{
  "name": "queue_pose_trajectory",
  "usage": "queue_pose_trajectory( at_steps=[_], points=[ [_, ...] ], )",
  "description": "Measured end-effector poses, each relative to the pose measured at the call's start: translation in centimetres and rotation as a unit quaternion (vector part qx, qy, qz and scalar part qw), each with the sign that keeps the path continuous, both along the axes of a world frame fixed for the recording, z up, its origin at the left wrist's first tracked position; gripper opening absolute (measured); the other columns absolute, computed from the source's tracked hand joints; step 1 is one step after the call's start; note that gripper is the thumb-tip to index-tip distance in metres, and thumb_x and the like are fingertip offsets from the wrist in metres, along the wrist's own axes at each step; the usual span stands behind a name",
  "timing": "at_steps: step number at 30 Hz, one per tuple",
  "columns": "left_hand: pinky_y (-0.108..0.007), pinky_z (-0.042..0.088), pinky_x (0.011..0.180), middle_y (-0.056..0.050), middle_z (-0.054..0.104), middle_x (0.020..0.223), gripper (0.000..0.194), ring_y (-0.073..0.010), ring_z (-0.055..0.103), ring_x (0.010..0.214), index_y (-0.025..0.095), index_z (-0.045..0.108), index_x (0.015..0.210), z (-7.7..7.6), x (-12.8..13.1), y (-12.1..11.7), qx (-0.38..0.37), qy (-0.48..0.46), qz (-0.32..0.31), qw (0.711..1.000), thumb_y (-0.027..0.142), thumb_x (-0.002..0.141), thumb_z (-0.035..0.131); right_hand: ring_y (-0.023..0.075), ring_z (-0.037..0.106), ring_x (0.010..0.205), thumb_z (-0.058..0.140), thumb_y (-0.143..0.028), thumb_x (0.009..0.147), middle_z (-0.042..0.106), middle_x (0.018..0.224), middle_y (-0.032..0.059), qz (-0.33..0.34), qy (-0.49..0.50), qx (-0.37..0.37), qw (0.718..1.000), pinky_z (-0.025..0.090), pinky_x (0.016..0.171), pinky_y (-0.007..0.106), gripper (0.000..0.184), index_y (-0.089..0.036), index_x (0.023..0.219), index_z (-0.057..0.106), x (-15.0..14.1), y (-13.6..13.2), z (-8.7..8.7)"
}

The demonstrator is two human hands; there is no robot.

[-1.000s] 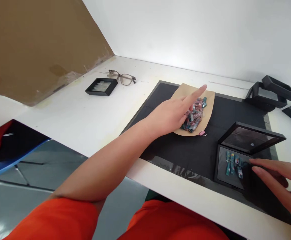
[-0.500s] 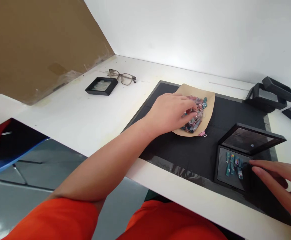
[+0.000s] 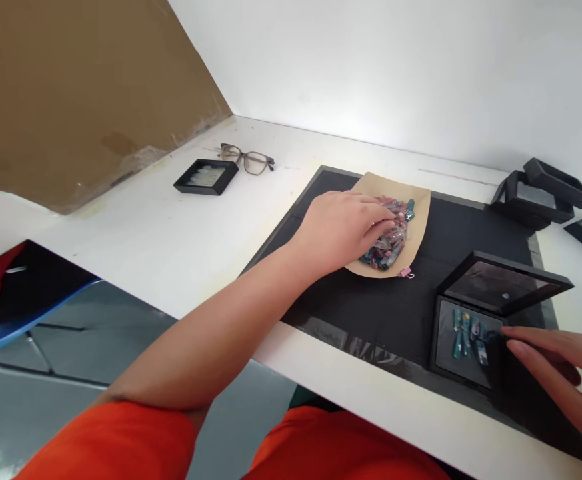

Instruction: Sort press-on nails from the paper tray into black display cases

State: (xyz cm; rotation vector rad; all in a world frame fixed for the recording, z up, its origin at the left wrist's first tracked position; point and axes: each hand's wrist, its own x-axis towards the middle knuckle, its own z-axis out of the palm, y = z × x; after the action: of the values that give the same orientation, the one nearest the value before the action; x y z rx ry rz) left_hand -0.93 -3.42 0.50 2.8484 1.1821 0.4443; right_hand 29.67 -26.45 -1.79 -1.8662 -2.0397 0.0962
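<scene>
Well beyond and to the left of the person's left hand, a small black box (image 3: 198,191) with pale pieces (image 3: 207,176) lies just beside a pair of glasses (image 3: 255,162). The left hand (image 3: 341,227) shows the main change: a second ago its forefinger pointed out straight, and now its fingers bend down over the pile of glossy pieces (image 3: 393,248) on the brown paper (image 3: 419,230), thumb close to the fingertips. This suggests that the hand has gone to picking among the pieces, though whether it grips one cannot be told. Right of that hand, on the black mat (image 3: 361,307), the black case (image 3: 448,365) stands with its lid raised and teal pieces (image 3: 466,327) inside. The right hand (image 3: 565,367) stays at the case's right edge, thumb and forefinger nearly together; whether they pinch anything is unclear. Beyond it are stacked black frames (image 3: 561,184).
</scene>
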Motion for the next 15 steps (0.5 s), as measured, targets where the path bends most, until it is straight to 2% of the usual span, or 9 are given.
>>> queue_pose_trajectory(
  at_steps=[2,5,8,11,13,15],
  points=[
    [-0.042,0.061,0.100,-0.005,0.080,0.143,0.043,-0.0289,0.076,0.130,0.024,0.083,0.127,0.09,0.15,-0.19,-0.029,0.021,-0.006,0.999,0.038,0.117,0.044,0.0229,0.083,0.067,0.057,-0.049,0.106,0.089,0.100,0.0025,0.002,-0.021,0.003,1.000,0.063,0.045,0.025,0.035,-0.035,0.108,0.090,0.12,-0.03,-0.03],
    [-0.045,0.057,0.114,-0.005,0.055,0.174,0.046,-0.0282,0.064,0.150,0.025,0.073,0.147,0.24,0.27,-0.52,-0.071,0.065,-0.020,0.995,0.036,0.120,0.037,0.0234,0.084,0.070,0.057,-0.049,0.106,0.089,0.101,0.0029,0.001,-0.052,0.017,0.998,0.062,0.045,0.024,0.035,-0.036,0.108,0.090,0.31,-0.06,-0.06],
    [-0.047,0.051,0.122,-0.004,0.042,0.181,0.045,-0.0274,0.055,0.158,0.024,0.065,0.154,0.22,0.28,-0.62,-0.080,0.099,-0.021,0.992,0.036,0.118,0.042,0.0222,0.083,0.068,0.058,-0.048,0.106,0.089,0.102,0.0013,0.001,-0.056,0.019,0.998,0.060,0.044,0.023,0.032,-0.038,0.108,0.089,0.31,-0.09,0.03],
    [-0.047,0.047,0.127,-0.008,0.046,0.179,0.043,-0.0296,0.050,0.162,0.019,0.067,0.150,-0.02,0.24,-0.47,-0.075,0.122,-0.012,0.990,0.036,0.115,0.051,0.0200,0.077,0.053,0.057,-0.048,0.106,0.089,0.097,0.0002,-0.008,-0.072,0.015,0.997,0.057,0.040,0.025,0.032,-0.039,0.113,0.087,0.20,-0.19,0.18],
    [-0.047,0.045,0.127,-0.010,0.058,0.171,0.038,-0.0299,0.051,0.162,0.017,0.071,0.142,-0.21,0.21,-0.34,-0.079,0.133,0.001,0.988,0.033,0.114,0.051,0.0176,0.069,0.040,0.056,-0.049,0.107,0.088,0.091,-0.0001,-0.014,-0.093,0.026,0.995,0.051,0.036,0.027,0.033,-0.039,0.117,0.087,0.20,-0.31,0.23],
    [-0.047,0.046,0.126,-0.010,0.068,0.159,0.033,-0.0292,0.055,0.158,0.017,0.074,0.134,-0.30,0.21,-0.27,-0.082,0.130,0.005,0.988,0.030,0.114,0.052,0.0164,0.066,0.036,0.055,-0.050,0.108,0.087,0.090,0.0005,-0.010,-0.103,0.036,0.994,0.049,0.036,0.028,0.034,-0.038,0.117,0.086,0.27,-0.39,0.20]
  ],
)
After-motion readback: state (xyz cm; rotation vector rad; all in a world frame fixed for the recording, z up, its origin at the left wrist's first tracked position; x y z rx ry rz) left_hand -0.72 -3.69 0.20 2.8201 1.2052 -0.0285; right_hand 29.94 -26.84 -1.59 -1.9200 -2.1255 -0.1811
